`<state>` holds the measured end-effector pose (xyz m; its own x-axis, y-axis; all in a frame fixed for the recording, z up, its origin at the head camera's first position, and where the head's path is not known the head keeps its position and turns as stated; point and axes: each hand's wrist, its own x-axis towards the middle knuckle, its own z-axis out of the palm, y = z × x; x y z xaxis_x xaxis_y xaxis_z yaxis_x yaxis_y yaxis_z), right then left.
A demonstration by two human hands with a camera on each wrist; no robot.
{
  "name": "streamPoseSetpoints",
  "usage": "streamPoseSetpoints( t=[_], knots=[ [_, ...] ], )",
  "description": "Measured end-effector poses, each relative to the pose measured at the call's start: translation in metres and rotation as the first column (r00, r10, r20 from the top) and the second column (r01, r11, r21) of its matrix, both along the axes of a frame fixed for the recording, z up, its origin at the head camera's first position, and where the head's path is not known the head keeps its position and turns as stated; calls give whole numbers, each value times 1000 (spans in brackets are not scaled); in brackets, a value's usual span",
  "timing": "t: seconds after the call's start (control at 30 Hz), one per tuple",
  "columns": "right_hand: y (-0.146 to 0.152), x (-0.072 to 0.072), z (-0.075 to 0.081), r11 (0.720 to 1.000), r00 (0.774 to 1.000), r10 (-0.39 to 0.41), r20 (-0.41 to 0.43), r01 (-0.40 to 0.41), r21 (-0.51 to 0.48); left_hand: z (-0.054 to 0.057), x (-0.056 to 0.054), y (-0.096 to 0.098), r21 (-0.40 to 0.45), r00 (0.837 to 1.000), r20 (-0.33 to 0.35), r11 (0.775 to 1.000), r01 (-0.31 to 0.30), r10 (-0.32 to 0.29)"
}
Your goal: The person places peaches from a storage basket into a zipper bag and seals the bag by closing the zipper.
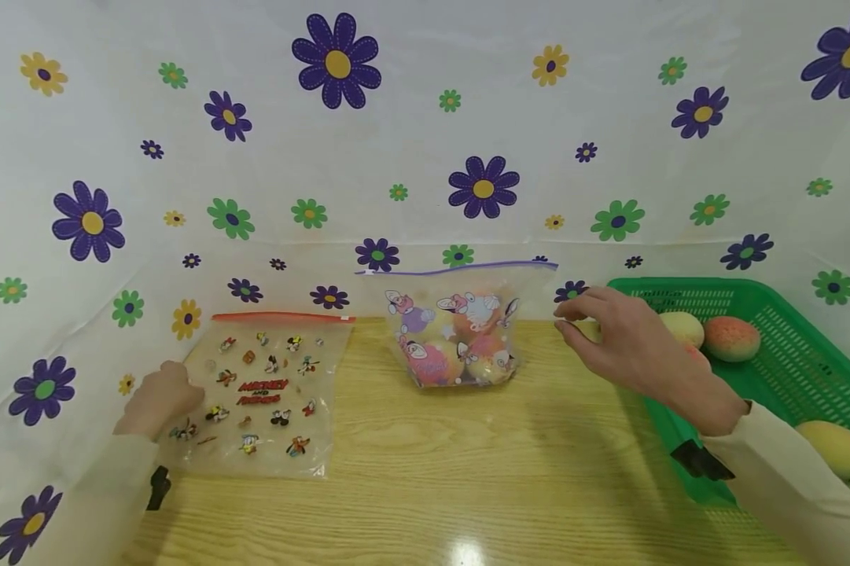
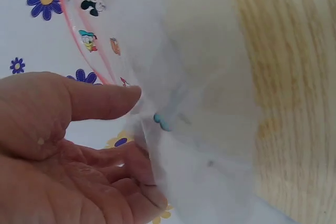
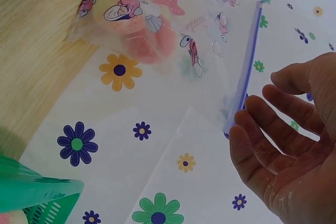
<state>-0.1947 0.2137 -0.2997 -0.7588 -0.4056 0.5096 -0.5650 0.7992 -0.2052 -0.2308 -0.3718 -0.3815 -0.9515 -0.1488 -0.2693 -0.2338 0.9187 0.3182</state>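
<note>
My left hand (image 1: 163, 397) is at the left edge of a clear zip bag (image 1: 265, 428) with a red slider strip and cartoon prints. In the left wrist view its thumb and loosely bent fingers stand apart beside the bag's edge (image 2: 157, 145). A second zip bag (image 1: 460, 314), purple-topped, stands upright in the middle holding several peach-like fruits (image 3: 149, 43). Just right of that bag's top corner hovers my right hand (image 1: 623, 342), fingers loosely bent and apart. The purple strip (image 3: 247, 72) passes close to its fingertips, with nothing held.
To the right, a green plastic basket (image 1: 785, 295) holds a reddish fruit (image 1: 732, 339), a pale yellow one (image 1: 682, 326) and a yellow mango (image 1: 838, 452). A white flower-printed sheet (image 1: 410, 141) rises behind the wood-grain table (image 1: 432, 472) and along its left side.
</note>
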Motion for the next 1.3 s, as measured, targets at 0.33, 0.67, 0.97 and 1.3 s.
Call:
streamPoseSetpoints(
  t=[0.33,0.67,0.97,1.3],
  knots=[
    [-1,3,-1,1000,1000,20,-20,-19,8,18,4,1,77,993,-110,997,-27,35],
    [-4,8,-1,1000,999,25,-20,-25,11,49,30,28,209,947,-295,976,-65,126],
    [-5,12,0,998,998,61,-22,-60,9,72,61,48,339,919,-357,940,-40,168],
    [-6,13,-1,999,998,54,23,-54,4,64,83,55,374,908,-404,887,271,-107]
  ],
)
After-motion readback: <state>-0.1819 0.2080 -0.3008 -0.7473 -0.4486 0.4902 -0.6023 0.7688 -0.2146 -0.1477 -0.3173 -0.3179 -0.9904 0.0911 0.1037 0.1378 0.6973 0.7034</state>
